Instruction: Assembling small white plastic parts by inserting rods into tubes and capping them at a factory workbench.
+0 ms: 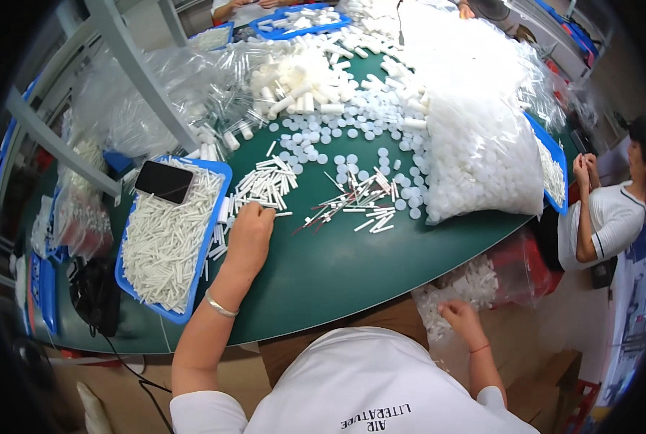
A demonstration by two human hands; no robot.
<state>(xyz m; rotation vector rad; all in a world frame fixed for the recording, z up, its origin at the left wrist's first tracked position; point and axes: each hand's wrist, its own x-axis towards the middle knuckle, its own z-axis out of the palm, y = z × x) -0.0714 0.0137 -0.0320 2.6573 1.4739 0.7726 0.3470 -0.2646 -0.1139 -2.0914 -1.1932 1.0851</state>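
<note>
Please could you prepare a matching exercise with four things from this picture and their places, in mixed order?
Things:
1. phone
2. left hand
3. right hand
4. large bulging bag

Places:
A. on the right part of the green table
B. on white sticks in a blue tray
C. off the table, at a smaller clear bag
D. beside a loose stick pile

Pairs: 1-B, 2-D, 3-C, 4-A

The green table (323,271) bears a blue tray (206,242), loose white sticks (269,182), translucent discs (312,137), white cylinders (305,101) and a bulging clear bag (482,159).
</note>
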